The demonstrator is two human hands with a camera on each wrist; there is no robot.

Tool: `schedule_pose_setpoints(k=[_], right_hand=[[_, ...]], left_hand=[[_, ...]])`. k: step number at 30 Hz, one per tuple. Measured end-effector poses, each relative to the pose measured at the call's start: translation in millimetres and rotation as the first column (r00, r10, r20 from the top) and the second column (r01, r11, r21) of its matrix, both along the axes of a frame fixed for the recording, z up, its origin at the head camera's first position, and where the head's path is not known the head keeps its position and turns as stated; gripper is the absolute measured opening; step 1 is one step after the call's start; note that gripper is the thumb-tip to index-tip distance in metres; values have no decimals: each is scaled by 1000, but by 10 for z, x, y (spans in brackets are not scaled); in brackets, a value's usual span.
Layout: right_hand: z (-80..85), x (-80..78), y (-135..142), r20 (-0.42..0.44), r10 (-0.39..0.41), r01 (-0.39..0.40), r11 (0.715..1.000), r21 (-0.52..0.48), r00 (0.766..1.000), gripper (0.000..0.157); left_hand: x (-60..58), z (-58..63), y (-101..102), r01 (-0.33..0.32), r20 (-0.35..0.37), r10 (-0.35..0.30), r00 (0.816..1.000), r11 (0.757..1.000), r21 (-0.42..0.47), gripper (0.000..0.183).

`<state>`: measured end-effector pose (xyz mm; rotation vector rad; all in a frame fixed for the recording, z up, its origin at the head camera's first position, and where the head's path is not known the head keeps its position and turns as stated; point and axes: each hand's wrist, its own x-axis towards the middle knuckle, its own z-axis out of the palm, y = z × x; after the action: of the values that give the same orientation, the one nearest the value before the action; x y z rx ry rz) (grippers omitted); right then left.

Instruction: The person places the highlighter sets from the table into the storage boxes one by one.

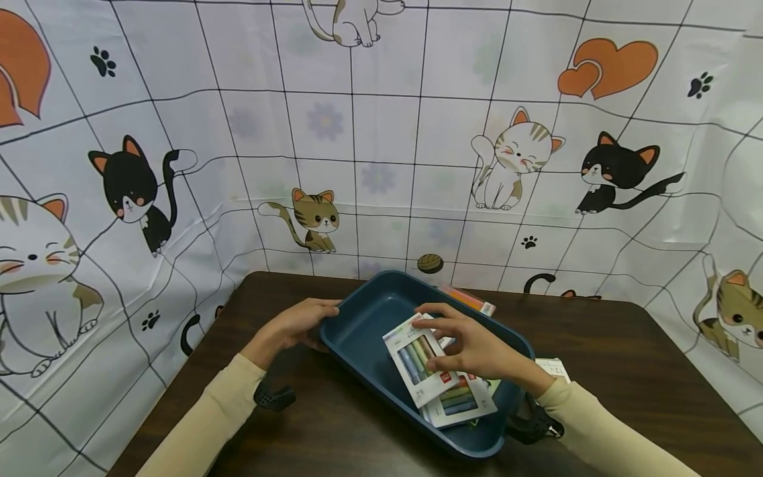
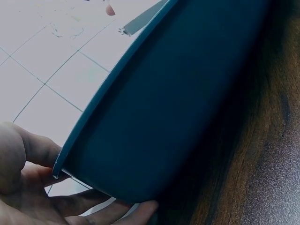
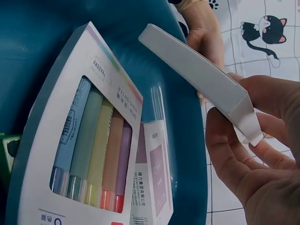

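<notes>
A blue plastic tub [image 1: 357, 318] sits at an angle on the dark wooden table. My left hand [image 1: 301, 323] grips its far left end; in the left wrist view the thumb lies by the rim and the fingers [image 2: 84, 204] reach beneath it. My right hand [image 1: 471, 348] is over the tub, pinching one end of a white highlighter box [image 1: 411, 364], which appears edge-on in the right wrist view. Below it, another windowed highlighter box [image 3: 89, 145] shows blue, green, yellow, orange and purple pens. Beside that lies a further white and purple box [image 3: 157, 173].
Behind the tub lies an orange packet [image 1: 471, 301], partly hidden by the rim. To the right, a white printed box [image 1: 553, 368] shows past my right wrist. Something green [image 3: 8, 152] is under the boxes. A cat-patterned cloth [image 1: 381, 152] hangs behind the table [image 1: 596, 371].
</notes>
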<state>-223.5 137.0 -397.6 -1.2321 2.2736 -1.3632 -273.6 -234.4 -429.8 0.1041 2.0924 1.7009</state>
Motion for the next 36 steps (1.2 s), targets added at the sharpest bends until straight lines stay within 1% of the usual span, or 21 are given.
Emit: schedule_pose_setpoints(k=[5,8,12,14,20,28,36], right_hand=[[2,6,-10,-36,8,-7,1000,16,999,64],[22,1,1,-115,-5,15,996,91,993,64],[79,-3,30,-212,-23,62,982,179,977,65],[107,-3,42,-217,-27,69,980,187,976,65],[150,4,73,-231,-38,82,980,181,972,65],[127,-13,109,-215,-53,90,982,165,975,62],[92,-55,168,-200,-82,118,978,171,976,62]], left_hand=[[3,-19,-4,7,-4,-7,1000,1000,-1,50],[2,-17,0,8,-5,-8,1000,1000,-7,50],[-13,-4,4,5,-3,-5,1000,1000,-15,50],[-20,1,2,-2,2,2,1000,1000,-19,50],[-25,-3,-7,6,-10,-6,1000,999,-32,51],[-15,-17,-15,9,-11,-9,1000,1000,-2,51],[-23,-16,-9,12,-6,-12,1000,1000,0,51]])
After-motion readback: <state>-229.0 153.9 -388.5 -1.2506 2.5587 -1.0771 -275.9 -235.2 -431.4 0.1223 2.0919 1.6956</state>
